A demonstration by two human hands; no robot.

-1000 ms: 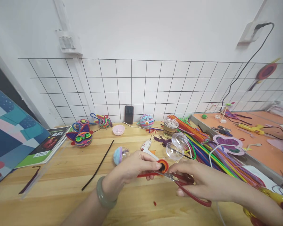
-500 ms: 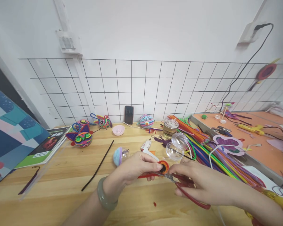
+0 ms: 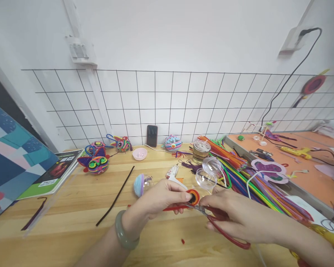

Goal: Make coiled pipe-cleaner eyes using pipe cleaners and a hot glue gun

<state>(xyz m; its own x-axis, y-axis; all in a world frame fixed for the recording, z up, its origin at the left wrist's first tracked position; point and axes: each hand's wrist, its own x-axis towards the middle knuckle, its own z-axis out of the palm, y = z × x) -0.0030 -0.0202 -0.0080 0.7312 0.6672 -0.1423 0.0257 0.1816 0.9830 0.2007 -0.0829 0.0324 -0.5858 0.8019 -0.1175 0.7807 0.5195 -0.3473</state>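
Note:
My left hand pinches a small coiled pipe-cleaner disc, orange and red around a black centre. A red pipe-cleaner length runs from under those fingers toward the left. My right hand has its fingers through the handles of red-handled scissors. The blades lie against the lower edge of the disc, partly hidden by the left fingers. A tiny red scrap lies on the wooden table below the hands. Just beyond the left hand sits a clear ball half covered in blue.
Behind the hands lie a white glue gun, clear plastic half shells and a cup of liquid. Pipe cleaners are heaped at right. A black pipe cleaner, decorated balls and a pink bowl are at left.
The scissors' handles have shifted slightly right and down. A red end now shows to the left of my left wrist. My left hand keeps its hold on the disc.

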